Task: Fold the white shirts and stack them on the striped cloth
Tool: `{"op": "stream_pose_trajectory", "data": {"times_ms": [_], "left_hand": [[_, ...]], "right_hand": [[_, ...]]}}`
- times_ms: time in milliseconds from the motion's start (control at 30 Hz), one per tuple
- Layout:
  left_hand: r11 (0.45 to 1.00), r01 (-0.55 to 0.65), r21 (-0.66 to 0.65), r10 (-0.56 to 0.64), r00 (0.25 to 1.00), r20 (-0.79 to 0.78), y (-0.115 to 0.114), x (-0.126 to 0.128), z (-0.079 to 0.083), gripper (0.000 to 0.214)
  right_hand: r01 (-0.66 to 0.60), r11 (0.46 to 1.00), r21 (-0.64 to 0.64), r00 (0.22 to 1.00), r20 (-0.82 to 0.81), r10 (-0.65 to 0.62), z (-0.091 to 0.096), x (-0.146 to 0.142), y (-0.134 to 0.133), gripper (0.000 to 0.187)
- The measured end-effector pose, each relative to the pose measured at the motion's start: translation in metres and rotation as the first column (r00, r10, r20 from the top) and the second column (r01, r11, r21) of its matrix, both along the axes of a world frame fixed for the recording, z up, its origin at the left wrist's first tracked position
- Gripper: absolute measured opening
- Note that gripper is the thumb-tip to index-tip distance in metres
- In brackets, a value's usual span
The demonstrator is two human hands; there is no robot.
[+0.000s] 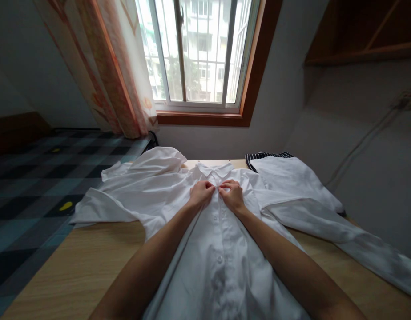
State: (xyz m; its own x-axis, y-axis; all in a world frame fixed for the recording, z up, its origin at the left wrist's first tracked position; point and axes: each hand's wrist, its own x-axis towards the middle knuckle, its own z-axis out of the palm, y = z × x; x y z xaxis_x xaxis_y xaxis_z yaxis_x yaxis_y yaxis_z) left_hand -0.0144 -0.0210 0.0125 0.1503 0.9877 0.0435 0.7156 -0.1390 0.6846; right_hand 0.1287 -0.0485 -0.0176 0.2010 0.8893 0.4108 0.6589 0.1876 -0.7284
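A white button-up shirt point(222, 262) lies face up on a wooden table point(85, 262), collar toward the window, sleeves spread to both sides. My left hand point(200, 194) and my right hand point(232, 194) meet at the shirt's front placket just below the collar point(214, 170). Both hands have their fingers curled and pinch the fabric edges near the top button. A row of small buttons runs down the placket toward me.
A second white garment point(285, 178) lies at the table's far right over a dark striped piece point(259, 155). A bed with a checked cover point(35, 186) stands to the left. Window and curtain point(125, 75) are behind the table; a wall is close on the right.
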Motion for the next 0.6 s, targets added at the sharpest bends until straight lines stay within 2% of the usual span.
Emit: {"op": "stream_pose_trajectory", "data": {"times_ms": [233, 400, 600], "left_hand": [[1.000, -0.002, -0.020, 0.002, 1.000, 0.012, -0.002, 0.000, 0.000, 0.024], [1.000, 0.018, -0.004, -0.018, 0.998, 0.067, -0.002, -0.001, -0.003, 0.024], [0.998, 0.069, 0.002, -0.069, 0.978, 0.196, 0.005, -0.002, -0.010, 0.023]], "right_hand": [[-0.060, 0.995, 0.077, 0.996, -0.067, 0.065, -0.005, 0.002, 0.003, 0.013], [-0.137, 0.989, 0.047, 0.959, -0.245, 0.145, -0.007, 0.006, 0.011, 0.028], [-0.170, 0.984, 0.050, 0.953, -0.247, 0.177, -0.013, 0.011, 0.019, 0.015]]}}
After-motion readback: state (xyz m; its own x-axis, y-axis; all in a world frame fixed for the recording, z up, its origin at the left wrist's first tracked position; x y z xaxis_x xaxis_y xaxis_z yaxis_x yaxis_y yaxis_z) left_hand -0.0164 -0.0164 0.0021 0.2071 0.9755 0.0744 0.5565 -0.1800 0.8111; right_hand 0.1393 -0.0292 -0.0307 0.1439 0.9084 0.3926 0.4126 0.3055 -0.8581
